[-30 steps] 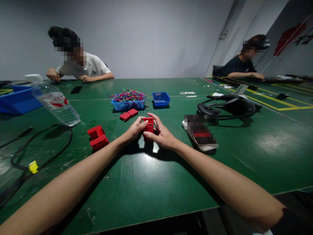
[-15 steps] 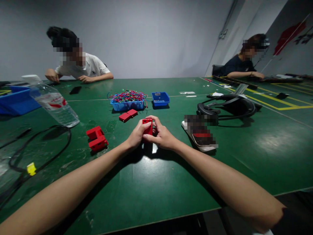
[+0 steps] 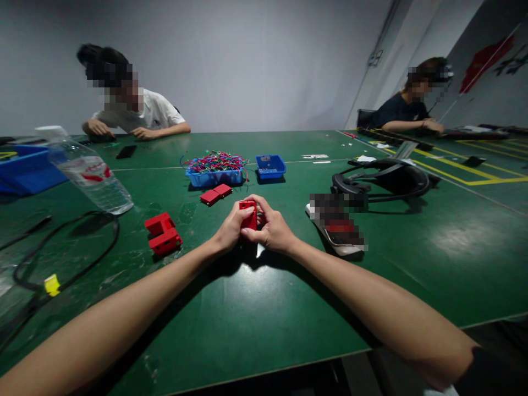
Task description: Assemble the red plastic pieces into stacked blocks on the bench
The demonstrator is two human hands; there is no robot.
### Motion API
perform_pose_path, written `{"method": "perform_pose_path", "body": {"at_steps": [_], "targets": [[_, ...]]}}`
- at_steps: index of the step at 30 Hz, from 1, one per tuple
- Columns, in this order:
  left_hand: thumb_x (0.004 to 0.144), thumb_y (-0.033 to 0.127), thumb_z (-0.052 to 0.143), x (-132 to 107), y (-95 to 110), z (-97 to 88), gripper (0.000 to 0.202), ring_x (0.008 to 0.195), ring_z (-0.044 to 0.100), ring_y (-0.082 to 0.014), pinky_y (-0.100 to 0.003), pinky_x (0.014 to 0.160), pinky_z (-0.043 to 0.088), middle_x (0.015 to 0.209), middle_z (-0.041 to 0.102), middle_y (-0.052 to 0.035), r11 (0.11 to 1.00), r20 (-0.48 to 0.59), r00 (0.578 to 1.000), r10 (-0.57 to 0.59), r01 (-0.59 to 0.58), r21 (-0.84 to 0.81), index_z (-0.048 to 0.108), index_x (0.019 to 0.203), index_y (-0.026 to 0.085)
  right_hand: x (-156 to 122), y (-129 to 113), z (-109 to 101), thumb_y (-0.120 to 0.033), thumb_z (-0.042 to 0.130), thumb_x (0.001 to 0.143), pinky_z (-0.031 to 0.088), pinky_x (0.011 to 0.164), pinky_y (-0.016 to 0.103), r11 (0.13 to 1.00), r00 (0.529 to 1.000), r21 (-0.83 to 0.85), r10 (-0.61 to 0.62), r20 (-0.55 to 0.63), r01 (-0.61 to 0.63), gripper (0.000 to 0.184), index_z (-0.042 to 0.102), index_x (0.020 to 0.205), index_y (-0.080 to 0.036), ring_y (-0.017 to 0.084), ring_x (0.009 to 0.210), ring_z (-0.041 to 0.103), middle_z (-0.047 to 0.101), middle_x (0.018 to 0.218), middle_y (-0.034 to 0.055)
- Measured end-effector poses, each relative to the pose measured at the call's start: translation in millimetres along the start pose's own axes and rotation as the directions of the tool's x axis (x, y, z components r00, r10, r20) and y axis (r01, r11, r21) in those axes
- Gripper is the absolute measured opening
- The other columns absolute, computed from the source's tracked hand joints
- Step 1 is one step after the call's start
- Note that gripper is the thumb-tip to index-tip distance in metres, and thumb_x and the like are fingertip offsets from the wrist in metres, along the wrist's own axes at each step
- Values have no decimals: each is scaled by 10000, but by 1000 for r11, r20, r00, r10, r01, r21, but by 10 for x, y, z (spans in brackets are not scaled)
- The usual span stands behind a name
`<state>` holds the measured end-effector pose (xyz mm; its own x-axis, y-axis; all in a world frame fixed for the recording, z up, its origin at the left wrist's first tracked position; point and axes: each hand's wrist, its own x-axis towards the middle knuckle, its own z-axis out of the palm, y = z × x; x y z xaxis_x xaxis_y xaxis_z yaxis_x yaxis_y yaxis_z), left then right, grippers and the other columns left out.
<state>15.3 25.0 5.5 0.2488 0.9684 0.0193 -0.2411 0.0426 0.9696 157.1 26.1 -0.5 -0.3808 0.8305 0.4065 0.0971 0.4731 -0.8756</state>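
Observation:
Between my two hands is a small red block-like part (image 3: pixel 249 218), held just above the green table. My left hand (image 3: pixel 229 226) grips its left side with the thumb across the front. My right hand (image 3: pixel 272 226) closes on it from the right, thumb low on the front and index finger over the top; its other fingers are partly hidden. Just beyond my hands lie two flat red blocks (image 3: pixel 216 194) side by side. More red blocks (image 3: pixel 163 233), one with a notch, lie left of my left hand.
Behind are a blue tray (image 3: pixel 216 178) of coloured wires and a smaller blue bin (image 3: pixel 270 166). A phone (image 3: pixel 338 228) and a black headset (image 3: pixel 383 179) lie right. Left are a tilted water bottle (image 3: pixel 93 176) and black cable (image 3: pixel 117 225). Two people sit across the table.
My hands keep nearly the same grip on the red part, with only a slight shift. Across the table, the left person's hand has moved a little to the right.

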Motion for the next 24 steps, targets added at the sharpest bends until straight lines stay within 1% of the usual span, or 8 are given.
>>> {"method": "perform_pose_path", "body": {"at_steps": [7, 12, 19, 24], "targets": [[756, 431, 641, 2, -16, -6, 413, 762, 649, -178, -315, 727, 508, 900, 651, -22, 1000, 18, 1000, 11, -11, -8, 497, 1054, 183, -7, -8, -3, -375, 756, 660, 520, 780, 298, 1000, 1000, -12, -11, -13, 11, 647, 497, 1239, -244, 155, 797, 621, 646, 1005, 5], [747, 432, 648, 5, -18, -6, 423, 766, 653, -187, -323, 731, 511, 891, 653, -23, 1000, 15, 1000, -3, 3, -15, 499, 1055, 182, -5, -19, 0, -386, 755, 657, 522, 772, 295, 999, 1000, -35, -8, -27, 7, 647, 497, 1234, -249, 157, 803, 620, 649, 990, 2], [746, 424, 642, 2, -7, 6, 436, 757, 649, -183, -320, 721, 508, 893, 655, -24, 1000, 19, 1000, -7, 7, -12, 492, 1075, 180, -4, -10, 5, -358, 754, 653, 523, 730, 282, 1000, 1000, -13, 1, -24, -1, 647, 487, 1232, -250, 148, 760, 610, 640, 959, 2], [742, 416, 638, 11, 1, 4, 437, 752, 647, -177, -316, 723, 504, 888, 654, -21, 1000, 22, 1000, -7, 7, -13, 489, 1075, 176, -3, -8, 4, -362, 760, 646, 527, 733, 285, 1000, 1000, 7, 11, -21, -11, 661, 485, 1235, -242, 148, 753, 614, 642, 963, 5]]}}
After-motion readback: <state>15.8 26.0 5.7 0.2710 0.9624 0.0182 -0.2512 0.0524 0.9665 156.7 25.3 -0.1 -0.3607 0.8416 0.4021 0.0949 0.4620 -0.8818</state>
